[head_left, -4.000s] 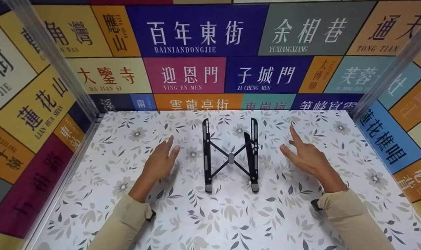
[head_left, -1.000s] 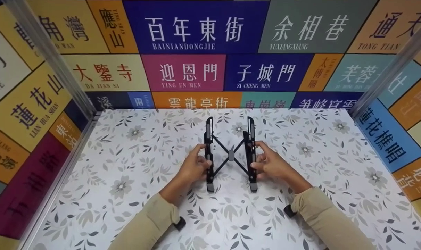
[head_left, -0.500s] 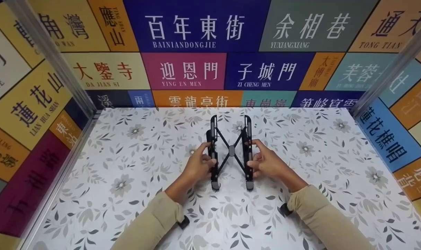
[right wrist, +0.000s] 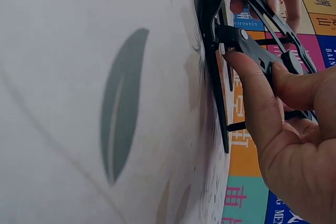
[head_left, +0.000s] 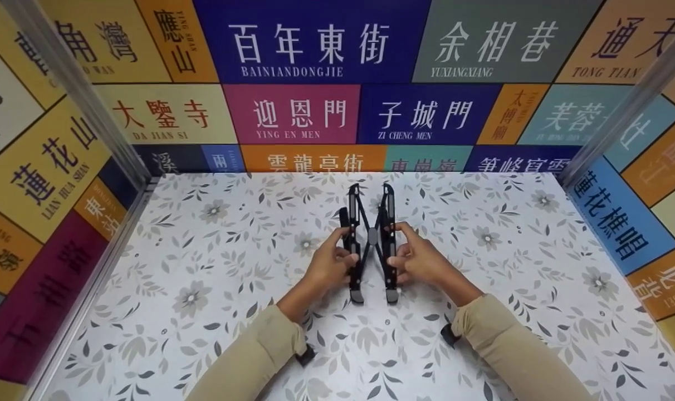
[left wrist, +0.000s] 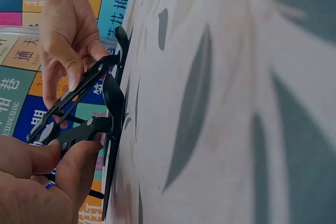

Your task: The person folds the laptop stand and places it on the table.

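A black folding laptop stand (head_left: 391,223) stands on the floral tabletop in the middle of the head view. Two long side rails with grey pads are joined by crossed struts at a grey centre hub (head_left: 373,236), and the rails are close together. My left hand (head_left: 331,263) grips the left rail between thumb and fingers. On the opposite rail, my right hand (head_left: 422,258) pinches from the right side. Both wrist views show thumb and fingers on the rails (left wrist: 79,135), with the stand's base resting against the table. Some fingertips are hidden behind the rails.
The white table (head_left: 204,256) bears a grey leaf and flower print. Panels with coloured street-sign lettering (head_left: 315,50) rise at the back and both sides. Clear upright corner strips (head_left: 101,106) stand at the back corners.
Four seconds ago both hands were apart from the stand. They have since taken hold of its two rails and moved inward, narrowing the stand and folding its crossed struts closer.
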`<action>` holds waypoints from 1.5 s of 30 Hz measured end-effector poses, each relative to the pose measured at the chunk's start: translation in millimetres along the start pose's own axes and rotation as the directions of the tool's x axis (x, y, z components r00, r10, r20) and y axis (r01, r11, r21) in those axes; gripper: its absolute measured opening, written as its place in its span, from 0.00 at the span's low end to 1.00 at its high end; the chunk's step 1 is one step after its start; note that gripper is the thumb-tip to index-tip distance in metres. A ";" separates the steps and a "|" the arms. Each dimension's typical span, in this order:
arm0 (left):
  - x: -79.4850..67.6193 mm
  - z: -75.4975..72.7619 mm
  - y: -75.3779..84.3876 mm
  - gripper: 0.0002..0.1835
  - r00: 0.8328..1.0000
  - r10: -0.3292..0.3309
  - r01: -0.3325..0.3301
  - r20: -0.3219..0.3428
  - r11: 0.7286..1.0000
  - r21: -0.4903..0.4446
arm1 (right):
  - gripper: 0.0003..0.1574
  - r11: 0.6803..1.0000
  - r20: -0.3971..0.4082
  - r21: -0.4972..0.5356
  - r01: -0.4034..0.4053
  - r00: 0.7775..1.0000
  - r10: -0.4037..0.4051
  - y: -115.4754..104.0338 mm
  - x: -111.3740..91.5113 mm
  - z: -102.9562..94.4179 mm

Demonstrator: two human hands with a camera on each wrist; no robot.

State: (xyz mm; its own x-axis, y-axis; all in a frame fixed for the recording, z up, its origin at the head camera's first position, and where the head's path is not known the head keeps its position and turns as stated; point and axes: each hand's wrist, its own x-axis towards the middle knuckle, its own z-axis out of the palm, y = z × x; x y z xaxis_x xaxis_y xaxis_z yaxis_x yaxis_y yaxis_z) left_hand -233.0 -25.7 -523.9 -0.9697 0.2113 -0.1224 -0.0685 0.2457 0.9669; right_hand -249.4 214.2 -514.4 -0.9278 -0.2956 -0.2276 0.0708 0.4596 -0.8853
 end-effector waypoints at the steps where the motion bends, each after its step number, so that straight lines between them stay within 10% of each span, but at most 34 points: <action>1: 0.4 1.3 0.3 0.33 1.000 -0.003 0.003 0.002 1.000 -0.004 | 0.44 1.000 0.000 0.005 0.002 1.000 -0.002 -0.2 0.4 0.9; 45: 6.9 9.7 5.5 0.29 0.999 0.024 -0.024 0.041 1.000 0.013 | 0.43 0.998 0.032 0.046 0.047 0.998 -0.048 -10.1 15.2 22.8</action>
State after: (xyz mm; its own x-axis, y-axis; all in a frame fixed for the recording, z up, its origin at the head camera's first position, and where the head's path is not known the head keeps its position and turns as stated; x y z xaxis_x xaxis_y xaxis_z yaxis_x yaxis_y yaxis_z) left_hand -237.8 -13.6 -521.6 -0.9607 0.2556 -0.1083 -0.0418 0.2525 0.9667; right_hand -255.8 186.0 -518.1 -0.9181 -0.3438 -0.1971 0.0441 0.4058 -0.9129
